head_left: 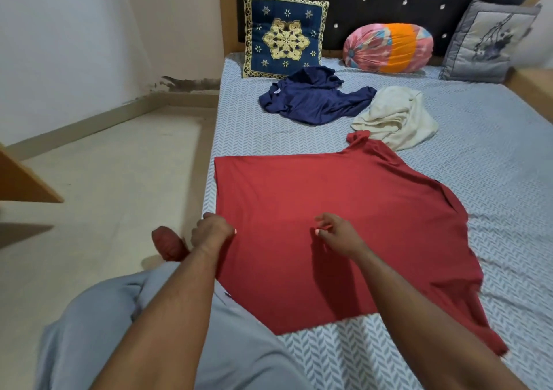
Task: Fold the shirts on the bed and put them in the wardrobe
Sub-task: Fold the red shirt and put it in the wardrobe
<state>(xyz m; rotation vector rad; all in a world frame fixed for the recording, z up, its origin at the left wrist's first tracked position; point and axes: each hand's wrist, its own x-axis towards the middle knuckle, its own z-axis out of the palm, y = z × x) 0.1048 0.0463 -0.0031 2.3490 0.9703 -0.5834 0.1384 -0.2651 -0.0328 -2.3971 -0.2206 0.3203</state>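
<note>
A red shirt (344,225) lies spread flat on the near part of the bed (493,156), its collar toward the far right. My left hand (211,232) is closed on the shirt's left edge near the bed's side. My right hand (336,231) hovers over the middle of the red cloth with its fingers loosely curled and nothing in them. Farther up the bed a crumpled navy shirt (314,98) lies beside a crumpled cream shirt (398,119). No wardrobe is in view.
Against the dark tufted headboard stand a blue-and-gold cushion (284,35), a pink-and-orange bolster (389,48) and a grey cushion (487,42). Pale floor (104,165) runs along the bed's left side. A wooden edge (27,180) juts in at far left.
</note>
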